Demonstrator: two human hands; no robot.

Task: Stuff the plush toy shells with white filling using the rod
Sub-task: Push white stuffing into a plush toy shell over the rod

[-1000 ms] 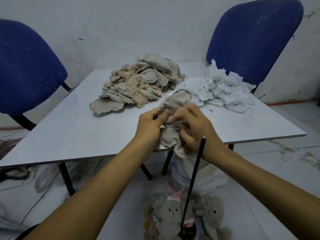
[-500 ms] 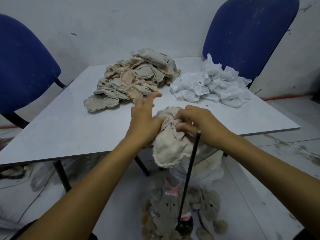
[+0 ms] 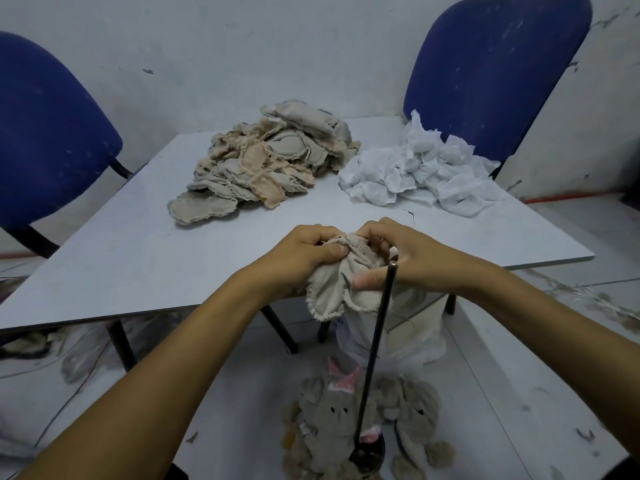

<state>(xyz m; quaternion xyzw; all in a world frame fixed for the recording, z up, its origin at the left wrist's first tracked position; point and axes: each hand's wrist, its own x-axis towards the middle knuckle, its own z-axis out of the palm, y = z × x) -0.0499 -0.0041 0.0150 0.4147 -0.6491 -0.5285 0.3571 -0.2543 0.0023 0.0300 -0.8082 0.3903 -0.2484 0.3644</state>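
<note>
A limp beige plush shell (image 3: 334, 289) hangs over the table's near edge between my hands. My left hand (image 3: 304, 252) pinches its upper seam from the left. My right hand (image 3: 405, 256) grips the same seam from the right, thumb pressed against the fabric lower down. A thin black rod (image 3: 375, 348) stands upright in front of my right hand on a round base on the floor; neither hand holds it. A heap of beige shells (image 3: 270, 157) lies mid-table, and a pile of white filling (image 3: 419, 174) lies to its right.
The grey table (image 3: 138, 258) has a blue chair (image 3: 48, 140) at the left and another blue chair (image 3: 491, 74) behind at the right. Stuffed grey plush toys (image 3: 346, 424) lie on the floor around the rod's base. A white bag (image 3: 412, 327) sits under the table edge.
Both hands drew the shell back toward the table's near edge and lower. My left hand, spread flat half a second ago, now curls and pinches the seam.
</note>
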